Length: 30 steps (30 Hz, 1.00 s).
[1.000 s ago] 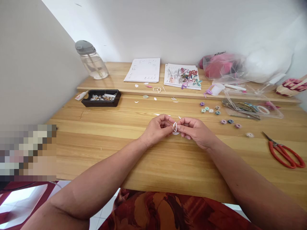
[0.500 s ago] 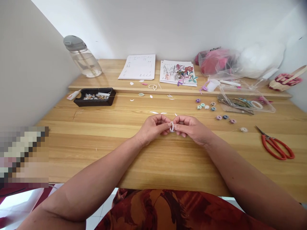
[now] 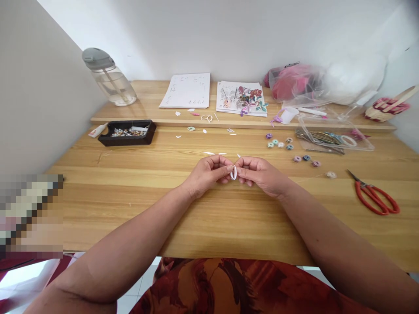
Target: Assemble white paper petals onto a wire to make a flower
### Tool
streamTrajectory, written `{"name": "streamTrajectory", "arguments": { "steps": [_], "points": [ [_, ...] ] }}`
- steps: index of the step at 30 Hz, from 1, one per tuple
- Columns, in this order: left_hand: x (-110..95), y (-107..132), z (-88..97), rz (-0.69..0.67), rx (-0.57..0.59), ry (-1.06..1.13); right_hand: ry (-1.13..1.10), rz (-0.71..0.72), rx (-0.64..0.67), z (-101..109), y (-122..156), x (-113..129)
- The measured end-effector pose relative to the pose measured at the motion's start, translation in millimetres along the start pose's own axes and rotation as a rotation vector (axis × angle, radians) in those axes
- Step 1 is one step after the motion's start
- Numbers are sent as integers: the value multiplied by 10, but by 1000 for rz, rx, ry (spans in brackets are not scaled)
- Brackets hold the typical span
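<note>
Between my two hands, above the middle of the wooden table [image 3: 157, 170], is a small white oval loop [image 3: 234, 173] with a hollow centre. My left hand [image 3: 212, 174] pinches its left side between thumb and fingers. On the other side, my right hand [image 3: 257, 174] pinches it near the top right. Both hands' fingertips nearly meet, and parts of the loop are covered by them. Just beyond the hands lie thin white leaf-shaped pieces [image 3: 208, 153] on the wood. Farther back are a green-edged leaf piece [image 3: 191, 128] and a pale flower-like outline [image 3: 206, 118].
A black tray [image 3: 127, 140] of beads stands at left, near a water bottle [image 3: 113, 80]. Paper sheets [image 3: 186, 91] rest on the raised shelf. At right are thread bobbins [image 3: 297, 159], a clear plastic box [image 3: 363, 144] and red-handled scissors [image 3: 376, 196].
The loop has turned slightly and its oval opening shows more plainly. Both hands keep their pinch in nearly the same place. The whole view has shifted a little.
</note>
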<state>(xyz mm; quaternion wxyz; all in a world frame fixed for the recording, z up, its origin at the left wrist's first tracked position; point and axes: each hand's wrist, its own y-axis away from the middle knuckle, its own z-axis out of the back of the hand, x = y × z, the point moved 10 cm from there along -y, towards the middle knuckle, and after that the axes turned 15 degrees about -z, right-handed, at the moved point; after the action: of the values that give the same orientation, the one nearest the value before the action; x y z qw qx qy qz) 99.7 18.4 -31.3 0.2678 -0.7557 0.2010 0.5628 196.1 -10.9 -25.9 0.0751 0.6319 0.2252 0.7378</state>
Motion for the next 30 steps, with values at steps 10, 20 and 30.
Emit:
{"name": "streamTrajectory", "arguments": {
  "steps": [10, 20, 30],
  "points": [
    [41, 6, 1, 30, -22, 93, -31, 29, -30, 11, -7, 26],
    [27, 3, 27, 6, -57, 87, -72, 33, -88, 50, -16, 10],
    [-111, -7, 119, -64, -162, -65, -67, 33, -175, 124, 7, 18]
  ]
}}
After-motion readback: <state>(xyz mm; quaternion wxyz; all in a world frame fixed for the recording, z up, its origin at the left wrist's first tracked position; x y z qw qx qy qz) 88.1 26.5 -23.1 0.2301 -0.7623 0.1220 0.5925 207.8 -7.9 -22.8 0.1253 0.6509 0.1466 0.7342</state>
